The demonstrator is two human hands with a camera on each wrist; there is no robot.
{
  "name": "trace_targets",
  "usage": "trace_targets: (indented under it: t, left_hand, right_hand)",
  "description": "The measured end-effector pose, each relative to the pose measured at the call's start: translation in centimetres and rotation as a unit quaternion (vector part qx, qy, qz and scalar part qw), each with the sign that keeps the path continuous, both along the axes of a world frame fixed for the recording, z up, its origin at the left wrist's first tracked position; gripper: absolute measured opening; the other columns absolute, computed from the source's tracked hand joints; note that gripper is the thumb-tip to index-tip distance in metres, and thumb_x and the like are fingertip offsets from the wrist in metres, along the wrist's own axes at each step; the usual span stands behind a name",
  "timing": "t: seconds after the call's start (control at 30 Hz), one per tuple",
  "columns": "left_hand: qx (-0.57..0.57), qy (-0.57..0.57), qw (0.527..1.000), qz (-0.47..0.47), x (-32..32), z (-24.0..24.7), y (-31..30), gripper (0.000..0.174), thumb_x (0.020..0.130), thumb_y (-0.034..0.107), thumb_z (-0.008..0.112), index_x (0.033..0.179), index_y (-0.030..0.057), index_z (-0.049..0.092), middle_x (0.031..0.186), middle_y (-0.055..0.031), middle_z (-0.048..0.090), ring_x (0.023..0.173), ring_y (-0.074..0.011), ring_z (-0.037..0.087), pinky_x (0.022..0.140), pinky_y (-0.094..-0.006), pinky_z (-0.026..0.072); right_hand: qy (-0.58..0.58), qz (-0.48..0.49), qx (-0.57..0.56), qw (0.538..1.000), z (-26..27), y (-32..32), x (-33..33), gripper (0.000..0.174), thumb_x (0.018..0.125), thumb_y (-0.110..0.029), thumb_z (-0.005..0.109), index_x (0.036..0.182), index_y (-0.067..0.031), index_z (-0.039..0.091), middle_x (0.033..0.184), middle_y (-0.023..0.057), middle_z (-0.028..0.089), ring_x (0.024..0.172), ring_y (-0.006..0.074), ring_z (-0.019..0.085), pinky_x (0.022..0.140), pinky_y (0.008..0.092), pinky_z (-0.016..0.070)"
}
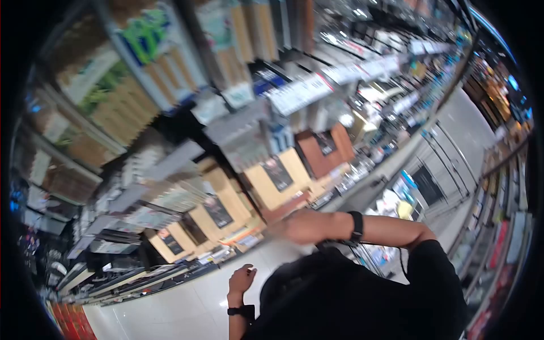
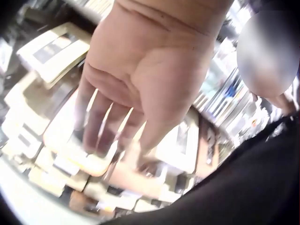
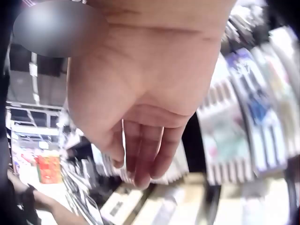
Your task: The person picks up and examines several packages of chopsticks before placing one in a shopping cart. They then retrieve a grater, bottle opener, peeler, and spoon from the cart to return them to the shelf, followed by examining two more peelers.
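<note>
In the head view my left hand (image 1: 242,279), with a dark band at its wrist, hangs beside the lower shelf over the pale floor. The left wrist view shows this left hand (image 2: 140,79) palm to the camera, fingers extended and holding nothing. My right hand (image 1: 300,226), blurred, is in front of the tan boxes (image 1: 277,178) with dark labels. Seen from its own wrist, the right hand (image 3: 145,108) has loosely bent fingers and nothing in its grasp. Flat packs (image 3: 222,136) with striped ends hang beyond it.
Packs with wooden-looking strips (image 1: 170,71) hang above the boxes. A reddish-brown box (image 1: 326,150) sits along the shelf, with price strips (image 1: 303,93) above it. Right of my body stands a wire cart (image 1: 447,164) with goods in it. Another shelf (image 1: 498,238) lines the aisle's far right.
</note>
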State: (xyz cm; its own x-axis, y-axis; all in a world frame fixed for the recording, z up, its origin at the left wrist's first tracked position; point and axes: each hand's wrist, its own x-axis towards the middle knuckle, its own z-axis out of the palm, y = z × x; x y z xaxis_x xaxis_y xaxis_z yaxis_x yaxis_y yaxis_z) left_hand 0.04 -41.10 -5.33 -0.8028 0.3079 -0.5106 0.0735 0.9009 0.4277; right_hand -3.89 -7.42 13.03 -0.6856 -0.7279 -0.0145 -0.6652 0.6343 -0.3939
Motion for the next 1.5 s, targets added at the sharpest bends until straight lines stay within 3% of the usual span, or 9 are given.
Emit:
trace_targets:
  t: [0.23, 0.43, 0.67, 0.7, 0.77, 0.83, 1.13, 1.23, 1.5]
  left_hand:
    - [0.169, -0.075, 0.975, -0.119, 18.4, -23.5, -17.3, 0.028, 0.086, 0.033, 0.062, 0.100, 0.0099, 0.069, 0.096, -0.0137, 0.071, 0.092, -0.0348, 0.066, 0.080, -0.0461, 0.0523]
    - [0.129, -0.067, 0.955, -0.257, 17.5, -28.0, -19.8, 0.025, 0.085, 0.030, 0.062, 0.096, 0.0087, 0.069, 0.092, -0.0142, 0.071, 0.089, -0.0348, 0.066, 0.078, -0.0460, 0.0520]
    - [0.179, -0.010, 0.880, -0.441, 11.9, -30.8, -15.9, 0.022, 0.084, 0.023, 0.059, 0.091, 0.0043, 0.068, 0.083, -0.0124, 0.070, 0.076, -0.0284, 0.066, 0.065, -0.0398, 0.0516]
    - [0.006, -0.209, 0.950, -0.232, 10.0, -27.2, -14.0, 0.023, 0.087, 0.021, 0.055, 0.091, 0.0018, 0.067, 0.080, -0.0088, 0.070, 0.068, -0.0199, 0.066, 0.055, -0.0328, 0.0489]
    - [0.140, -0.279, 0.934, 0.171, 9.0, -27.0, -12.4, 0.025, 0.092, 0.022, 0.052, 0.098, 0.0022, 0.066, 0.081, -0.0078, 0.070, 0.069, -0.0156, 0.066, 0.051, -0.0293, 0.0471]
    - [0.142, -0.285, 0.926, 0.204, 6.9, -25.7, -9.6, 0.031, 0.090, 0.024, 0.059, 0.114, 0.0043, 0.061, 0.091, -0.0093, 0.070, 0.079, -0.0172, 0.067, 0.062, -0.0313, 0.0494]
    - [0.150, -0.315, 0.933, 0.085, 9.7, -25.0, -4.6, 0.030, 0.093, 0.026, 0.056, 0.112, 0.0042, 0.063, 0.093, -0.0093, 0.070, 0.080, -0.0167, 0.067, 0.065, -0.0294, 0.0502]
    - [0.092, -0.163, 0.957, -0.223, 11.4, -25.5, -5.4, 0.037, 0.094, 0.033, 0.053, 0.105, 0.0003, 0.068, 0.093, -0.0163, 0.071, 0.080, -0.0249, 0.070, 0.068, -0.0372, 0.0541]
    - [0.032, -0.158, 0.972, -0.172, 12.4, -26.6, -4.8, 0.042, 0.093, 0.036, 0.050, 0.106, 0.0014, 0.069, 0.103, -0.0203, 0.069, 0.098, -0.0331, 0.066, 0.083, -0.0427, 0.0516]
  right_hand:
    - [-0.162, -0.382, -0.036, 0.909, -22.3, 12.0, 14.7, 0.025, 0.080, -0.010, 0.056, 0.103, -0.0031, 0.064, 0.092, 0.0198, 0.063, 0.090, 0.0387, 0.062, 0.082, 0.0470, 0.0509]
    - [-0.018, -0.701, -0.012, 0.713, -27.7, 13.1, 28.3, 0.032, 0.083, -0.013, 0.060, 0.110, 0.0036, 0.058, 0.112, 0.0244, 0.056, 0.106, 0.0401, 0.054, 0.091, 0.0464, 0.0465]
    - [-0.250, -0.726, -0.051, 0.639, -30.9, 11.7, 37.1, 0.039, 0.091, -0.031, 0.055, 0.110, 0.0031, 0.057, 0.104, 0.0291, 0.063, 0.100, 0.0447, 0.060, 0.087, 0.0507, 0.0472]
    - [-0.243, -0.732, -0.047, 0.635, -30.4, 11.3, 37.6, 0.037, 0.090, -0.029, 0.056, 0.110, 0.0025, 0.056, 0.105, 0.0286, 0.063, 0.101, 0.0443, 0.060, 0.088, 0.0504, 0.0472]
    - [-0.220, -0.733, -0.033, 0.643, -30.5, 10.8, 38.3, 0.036, 0.089, -0.027, 0.056, 0.111, 0.0022, 0.056, 0.106, 0.0280, 0.063, 0.101, 0.0439, 0.060, 0.088, 0.0501, 0.0473]
    - [-0.196, -0.730, -0.021, 0.655, -30.7, 10.6, 38.4, 0.036, 0.088, -0.025, 0.057, 0.112, 0.0019, 0.055, 0.107, 0.0274, 0.063, 0.102, 0.0434, 0.060, 0.089, 0.0498, 0.0473]
    - [-0.246, -0.722, -0.028, 0.646, -29.8, 11.4, 37.7, 0.038, 0.091, -0.029, 0.058, 0.113, 0.0027, 0.058, 0.102, 0.0267, 0.065, 0.098, 0.0426, 0.062, 0.088, 0.0483, 0.0486]
    - [-0.257, -0.713, -0.025, 0.651, -28.6, 12.1, 37.4, 0.046, 0.094, -0.040, 0.052, 0.108, 0.0022, 0.061, 0.097, 0.0264, 0.066, 0.094, 0.0428, 0.063, 0.086, 0.0486, 0.0489]
    - [-0.368, -0.662, -0.114, 0.642, -33.1, 19.9, 36.9, 0.070, 0.098, -0.058, 0.031, 0.097, 0.0011, 0.069, 0.094, 0.0254, 0.068, 0.094, 0.0418, 0.064, 0.085, 0.0476, 0.0487]
